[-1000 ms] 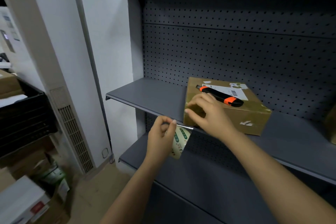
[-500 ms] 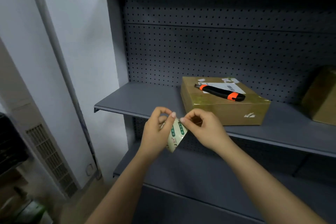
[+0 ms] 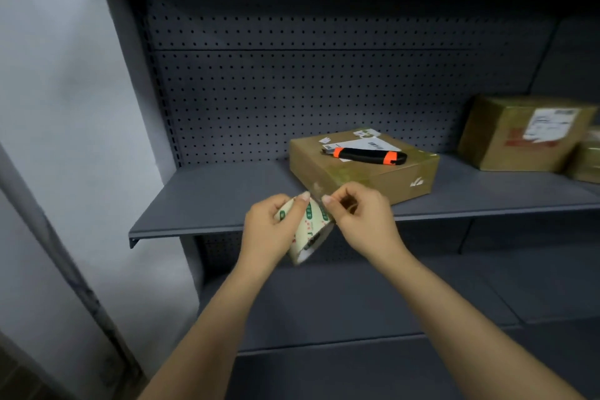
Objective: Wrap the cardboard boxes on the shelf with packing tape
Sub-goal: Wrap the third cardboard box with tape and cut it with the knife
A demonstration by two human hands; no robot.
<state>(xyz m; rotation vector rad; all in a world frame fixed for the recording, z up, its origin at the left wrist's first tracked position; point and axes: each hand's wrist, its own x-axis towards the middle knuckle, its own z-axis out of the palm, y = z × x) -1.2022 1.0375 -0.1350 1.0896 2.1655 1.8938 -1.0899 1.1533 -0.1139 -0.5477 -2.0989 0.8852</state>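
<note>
The tape roll (image 3: 310, 227), a glossy cream ring printed with green marks, is held in the air before the front edge of the smooth grey metal shelf (image 3: 211, 201). The left grip (image 3: 269, 230) is curled round it. The right grip (image 3: 360, 217) pinches its clear loose end. Behind them a flat, shiny cardboard box (image 3: 328, 170) carries a black-and-orange utility knife (image 3: 367, 155). A taller labelled box (image 3: 506, 140) stands at the right.

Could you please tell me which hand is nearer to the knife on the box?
Right. The right hand, pinching the tape roll, is just in front of the box bearing the knife; the left hand grips the roll farther left.
</note>
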